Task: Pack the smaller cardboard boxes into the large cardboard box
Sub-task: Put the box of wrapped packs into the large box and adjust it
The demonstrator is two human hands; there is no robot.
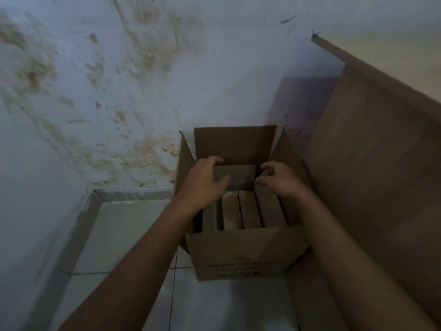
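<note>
The large cardboard box (pixel 238 254) stands open on the tiled floor with its flaps up. Several smaller cardboard boxes (pixel 241 211) stand on edge inside its near half. Another small box (pixel 238 174) lies flat in the far half, near the top. My left hand (pixel 202 181) rests against that box's left end with fingers spread. My right hand (pixel 279 179) is at its right end, fingers curled, thumb and fingertips close together. Whether either hand actually grips the box is unclear.
A stained white wall (pixel 107 91) rises behind and to the left, with a grey skirting (pixel 95 204) at its foot. A brown wooden furniture panel (pixel 372 163) stands close against the box's right side. Pale floor tiles (pixel 133 235) lie to the left of the box.
</note>
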